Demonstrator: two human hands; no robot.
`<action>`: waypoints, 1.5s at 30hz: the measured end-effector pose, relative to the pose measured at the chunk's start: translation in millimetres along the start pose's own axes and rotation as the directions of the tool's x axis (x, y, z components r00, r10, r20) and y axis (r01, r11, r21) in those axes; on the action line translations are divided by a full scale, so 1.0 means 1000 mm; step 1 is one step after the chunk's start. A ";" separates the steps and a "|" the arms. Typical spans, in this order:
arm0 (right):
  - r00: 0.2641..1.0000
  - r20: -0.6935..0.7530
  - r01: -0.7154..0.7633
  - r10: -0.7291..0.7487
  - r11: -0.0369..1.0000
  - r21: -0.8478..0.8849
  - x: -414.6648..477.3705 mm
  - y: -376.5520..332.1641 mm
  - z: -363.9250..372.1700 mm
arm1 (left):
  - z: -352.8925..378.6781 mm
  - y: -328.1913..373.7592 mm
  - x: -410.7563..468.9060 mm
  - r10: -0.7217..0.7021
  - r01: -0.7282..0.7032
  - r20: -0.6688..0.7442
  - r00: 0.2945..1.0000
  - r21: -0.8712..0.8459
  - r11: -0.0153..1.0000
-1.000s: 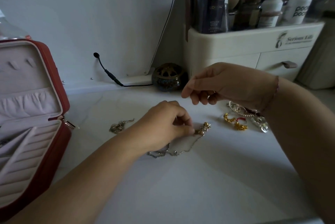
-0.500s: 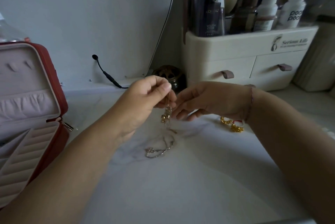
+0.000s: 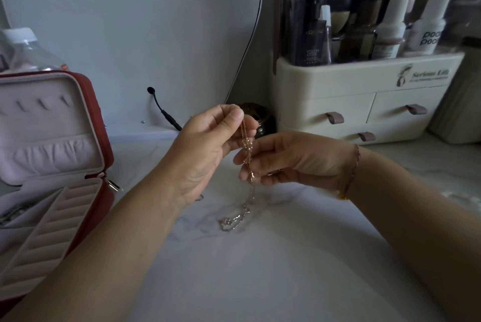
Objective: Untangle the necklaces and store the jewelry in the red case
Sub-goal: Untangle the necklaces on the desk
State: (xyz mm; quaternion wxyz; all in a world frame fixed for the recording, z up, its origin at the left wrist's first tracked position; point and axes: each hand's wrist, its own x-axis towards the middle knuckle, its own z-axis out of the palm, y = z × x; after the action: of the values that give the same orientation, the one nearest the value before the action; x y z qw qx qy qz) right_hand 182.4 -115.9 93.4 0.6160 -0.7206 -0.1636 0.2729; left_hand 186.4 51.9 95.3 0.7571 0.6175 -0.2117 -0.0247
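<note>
My left hand [image 3: 208,147] pinches the top of a tangled gold and silver necklace [image 3: 246,155] and holds it up over the white tabletop. Just to its right, my right hand [image 3: 294,160] pinches the same chain lower down between its fingertips. The silver end of the chain [image 3: 231,221] trails down and lies coiled on the table below both hands. The red case [image 3: 86,118] stands open at the left edge, with a pale lining, a pouch in the lid and ribbed ring rolls in the base. Other jewelry pieces are hidden behind my right hand and arm.
A cream cosmetics organizer [image 3: 364,102] with drawers and bottles on top stands at the back right. A small dark round pot [image 3: 260,118] sits behind my hands. A black cable plug [image 3: 166,115] juts from the back wall. A clear plastic bottle [image 3: 23,50] rises behind the case.
My left hand lifted the necklace off the table and raised it. My right hand came in from the right and took hold of the chain below it.
</note>
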 end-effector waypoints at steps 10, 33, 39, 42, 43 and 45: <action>0.929 -0.335 0.223 -0.159 0.961 0.162 -0.006 -0.011 -0.016 | -0.004 -0.002 0.006 -0.079 0.068 -0.064 0.995 -0.161 0.985; 0.836 -0.386 0.451 -0.390 0.889 0.079 -0.007 -0.017 -0.008 | 0.004 -0.002 -0.002 -0.178 0.186 -0.060 0.982 0.163 0.969; 0.790 -0.461 0.382 -0.405 0.912 -0.148 -0.009 -0.016 -0.018 | -0.003 -0.005 0.001 -0.124 0.186 -0.178 0.976 0.393 0.900; 0.779 -0.480 0.211 -0.404 0.890 -0.405 -0.011 -0.015 -0.023 | -0.010 -0.004 0.005 -0.002 0.152 -0.353 0.935 0.396 0.906; 0.782 -0.483 0.163 -0.394 0.877 -0.452 -0.012 -0.015 -0.023 | -0.012 -0.004 0.007 0.010 0.146 -0.404 0.915 0.353 0.924; 0.793 -0.479 0.104 -0.376 0.859 -0.501 -0.014 -0.014 -0.025 | -0.016 -0.001 0.009 0.013 0.135 -0.478 0.878 0.274 0.952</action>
State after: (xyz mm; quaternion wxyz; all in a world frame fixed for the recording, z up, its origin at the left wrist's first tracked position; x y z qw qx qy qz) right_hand 187.5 -140.8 111.7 0.4830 -0.8628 -0.1266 -0.0793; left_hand 200.5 63.5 94.3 0.6822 0.7185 -0.0015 0.1354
